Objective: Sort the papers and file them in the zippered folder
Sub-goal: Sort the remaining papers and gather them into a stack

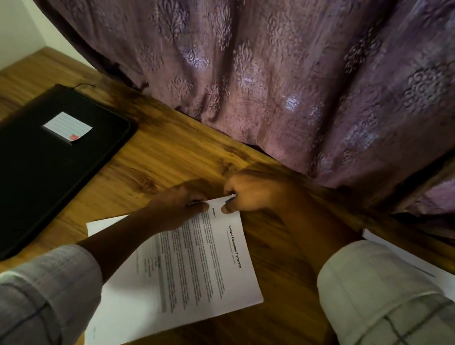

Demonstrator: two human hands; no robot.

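I judge this to be the sorting step, with nothing filed yet. The zippered folder [28, 169] lies shut on the tabletop [182, 149] at about nine o'clock from the hands, well apart from them. The transcript [204, 265] lies in the middle of my view, running toward six o'clock on top of another white sheet [100, 226].

Both hands meet at its far corner. The left hand [182, 204] pinches the corner edge, its fingers [202, 206] closed narrow on the paper. The right hand [252, 194] has its fingers [229, 209] curled on the same corner, with a small blue-and-silver thing [231, 198] between them. Clip or pen, I cannot tell.

More papers [443, 277] sit at four o'clock, partly under the right sleeve [406, 322].

Next, I think, this set wants placing with its kind, and then the folder must be unzipped, which calls for a free hand.

The heading reads "Sample Education Transcript", and a smaller line near the corner seems to say "Section 1". The body text is too fine to read. The folder's label [66, 126] shows ruled lines and a red mark, with no legible words.
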